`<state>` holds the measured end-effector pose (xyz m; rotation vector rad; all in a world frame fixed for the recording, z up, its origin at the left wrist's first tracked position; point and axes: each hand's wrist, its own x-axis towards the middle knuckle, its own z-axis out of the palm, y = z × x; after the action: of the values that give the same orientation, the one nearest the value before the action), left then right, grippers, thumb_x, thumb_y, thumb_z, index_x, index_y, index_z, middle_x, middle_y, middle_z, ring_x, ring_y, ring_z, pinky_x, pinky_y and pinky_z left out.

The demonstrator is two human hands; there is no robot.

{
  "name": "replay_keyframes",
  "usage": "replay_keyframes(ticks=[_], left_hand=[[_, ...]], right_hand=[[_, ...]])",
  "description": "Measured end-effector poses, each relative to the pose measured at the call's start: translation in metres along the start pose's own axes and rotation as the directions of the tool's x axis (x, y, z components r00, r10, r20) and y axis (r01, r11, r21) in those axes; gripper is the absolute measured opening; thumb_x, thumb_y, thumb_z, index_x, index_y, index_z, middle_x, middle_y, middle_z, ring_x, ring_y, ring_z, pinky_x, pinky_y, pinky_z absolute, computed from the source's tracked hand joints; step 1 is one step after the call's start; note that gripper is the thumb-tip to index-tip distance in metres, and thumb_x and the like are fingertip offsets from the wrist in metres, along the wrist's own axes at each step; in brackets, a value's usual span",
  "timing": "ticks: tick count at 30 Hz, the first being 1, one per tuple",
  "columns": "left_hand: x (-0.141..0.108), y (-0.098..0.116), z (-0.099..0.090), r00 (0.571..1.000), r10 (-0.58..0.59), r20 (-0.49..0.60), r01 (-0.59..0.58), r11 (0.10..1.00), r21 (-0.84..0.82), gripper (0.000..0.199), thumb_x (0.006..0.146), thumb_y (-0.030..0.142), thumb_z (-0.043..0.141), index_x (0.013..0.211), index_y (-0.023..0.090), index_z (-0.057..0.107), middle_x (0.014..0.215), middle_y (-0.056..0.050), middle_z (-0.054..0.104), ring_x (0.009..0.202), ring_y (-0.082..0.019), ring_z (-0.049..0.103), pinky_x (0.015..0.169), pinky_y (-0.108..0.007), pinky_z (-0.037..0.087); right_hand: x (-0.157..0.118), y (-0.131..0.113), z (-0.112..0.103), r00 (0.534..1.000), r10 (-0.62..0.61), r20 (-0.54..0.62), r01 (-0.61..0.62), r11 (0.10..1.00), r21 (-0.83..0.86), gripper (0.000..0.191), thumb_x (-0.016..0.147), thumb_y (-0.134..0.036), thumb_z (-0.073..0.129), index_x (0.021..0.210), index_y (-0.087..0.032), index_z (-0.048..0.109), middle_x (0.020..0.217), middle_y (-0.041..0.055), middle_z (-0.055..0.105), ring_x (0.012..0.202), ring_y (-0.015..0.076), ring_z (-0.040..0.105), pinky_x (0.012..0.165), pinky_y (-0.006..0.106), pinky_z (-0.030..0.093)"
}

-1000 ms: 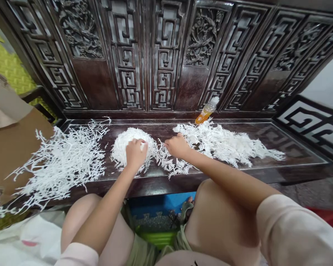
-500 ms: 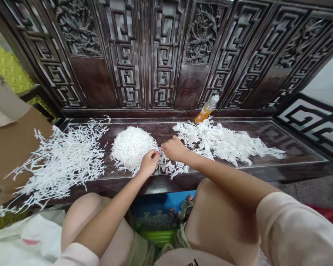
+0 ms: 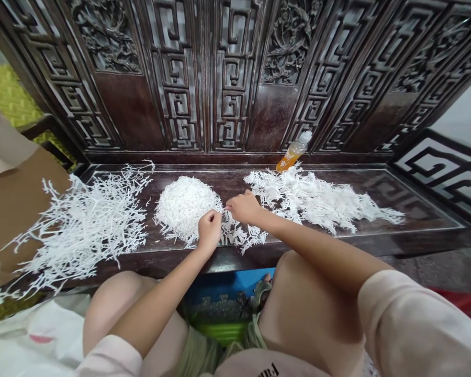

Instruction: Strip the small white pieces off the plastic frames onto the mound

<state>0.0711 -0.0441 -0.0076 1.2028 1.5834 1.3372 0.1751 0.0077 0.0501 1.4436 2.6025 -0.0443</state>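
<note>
1 camera, worn on the person's head, gives the 1 view. It faces forward and down from above the lap, past the thighs (image 3: 317, 309) at the bottom, to the desk (image 3: 419, 212) that crosses the middle. The left hand (image 3: 210, 230) and right hand (image 3: 243, 207) sit near the centre, at middle range. Farther off, the carved wooden backrest (image 3: 272, 115) fills the top, its uprights splaying outward; the wide field reaches the lattice armrest (image 3: 443, 170) at the right edge.
</note>
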Motion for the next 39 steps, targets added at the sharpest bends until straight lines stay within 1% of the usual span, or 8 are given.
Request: replay_keyframes(ticks=[4, 9, 14, 19, 25, 29, 32, 39], left_hand=[[-0.01, 0.007, -0.001, 0.995, 0.069, -0.068, -0.068, 0.998, 0.006, 0.023, 0.067, 0.018, 0.037, 0.049, 0.018, 0.022, 0.049, 0.004, 0.021, 0.049, -0.009, 0.024, 0.047, -0.023, 0.02], [-0.006, 0.022, -0.026, 0.988, 0.146, -0.06, -0.144, 0.989, 0.029, 0.02, 0.069, 0.017, 0.033, 0.051, 0.019, 0.026, 0.05, 0.003, 0.025, 0.05, -0.01, 0.029, 0.048, -0.023, 0.024], [0.055, 0.008, -0.056, 0.994, -0.04, -0.107, 0.06, 0.978, 0.2, 0.017, 0.071, 0.026, 0.034, 0.061, 0.019, 0.045, 0.058, 0.001, 0.044, 0.055, -0.012, 0.041, 0.05, -0.024, 0.029], [0.093, -0.021, -0.074, 0.969, -0.157, -0.188, 0.226, 0.871, 0.437, 0.016, 0.068, 0.028, 0.045, 0.081, 0.02, 0.051, 0.071, -0.002, 0.057, 0.066, -0.018, 0.052, 0.062, -0.028, 0.036], [0.078, -0.012, -0.07, 0.942, 0.146, -0.303, 0.115, 0.707, 0.698, 0.029, 0.07, 0.03, 0.045, 0.098, 0.021, 0.05, 0.093, -0.009, 0.055, 0.093, -0.027, 0.049, 0.076, -0.038, 0.035], [0.056, 0.009, -0.055, 0.98, 0.199, -0.005, -0.159, 0.796, 0.585, 0.024, 0.077, 0.032, 0.037, 0.089, 0.02, 0.055, 0.083, -0.006, 0.057, 0.081, -0.02, 0.051, 0.072, -0.033, 0.037], [0.035, 0.021, -0.042, 0.941, 0.208, 0.268, -0.293, 0.896, 0.334, 0.028, 0.079, 0.037, 0.036, 0.087, 0.02, 0.056, 0.082, -0.004, 0.057, 0.074, -0.016, 0.051, 0.067, -0.027, 0.038], [0.011, 0.02, -0.028, 0.929, 0.17, 0.329, -0.218, 0.969, 0.116, 0.025, 0.071, 0.042, 0.048, 0.077, 0.018, 0.056, 0.071, 0.0, 0.057, 0.064, -0.014, 0.05, 0.06, -0.024, 0.037]], right_hand=[[0.011, 0.02, 0.0, 0.996, 0.088, -0.012, -0.088, 0.996, 0.005, 0.019, 0.077, -0.022, 0.044, 0.071, -0.014, 0.061, 0.079, 0.011, 0.065, 0.077, 0.0209, 0.057, 0.081, 0.039, 0.021], [0.003, 0.095, 0.0, 0.909, 0.414, 0.038, -0.416, 0.902, 0.116, 0.021, 0.076, -0.02, 0.045, 0.073, -0.006, 0.059, 0.083, 0.0212, 0.06, 0.082, 0.0266, 0.053, 0.08, 0.044, 0.025], [-0.015, 0.112, 0.003, 0.958, 0.25, 0.143, -0.284, 0.903, 0.322, 0.03, 0.08, -0.034, 0.039, 0.066, -0.014, 0.057, 0.067, 0.0067, 0.057, 0.061, 0.0139, 0.049, 0.061, 0.028, 0.036], [-0.017, 0.085, -0.002, 0.99, 0.019, 0.142, -0.116, 0.688, 0.717, 0.027, 0.074, -0.036, 0.043, 0.061, -0.014, 0.052, 0.058, 0.0003, 0.05, 0.051, 0.0079, 0.04, 0.053, 0.022, 0.033], [-0.013, 0.069, -0.006, 0.996, -0.027, 0.085, -0.051, 0.615, 0.787, 0.026, 0.07, -0.039, 0.049, 0.066, -0.014, 0.054, 0.059, -0.0001, 0.052, 0.051, 0.0077, 0.039, 0.052, 0.022, 0.031], [-0.013, 0.056, -0.01, 0.993, -0.108, 0.053, 0.024, 0.61, 0.792, 0.03, 0.072, -0.041, 0.048, 0.065, -0.013, 0.055, 0.06, 0.0006, 0.054, 0.053, 0.0082, 0.041, 0.054, 0.022, 0.032], [-0.014, 0.045, -0.014, 0.986, -0.166, 0.017, 0.091, 0.617, 0.781, 0.03, 0.074, -0.038, 0.046, 0.066, -0.013, 0.058, 0.065, 0.002, 0.057, 0.059, 0.0092, 0.045, 0.059, 0.023, 0.034], [-0.011, 0.026, -0.014, 0.979, -0.202, 0.004, 0.132, 0.654, 0.745, 0.026, 0.075, -0.032, 0.045, 0.074, -0.012, 0.062, 0.068, 0.0015, 0.058, 0.061, 0.0099, 0.046, 0.059, 0.022, 0.035]])
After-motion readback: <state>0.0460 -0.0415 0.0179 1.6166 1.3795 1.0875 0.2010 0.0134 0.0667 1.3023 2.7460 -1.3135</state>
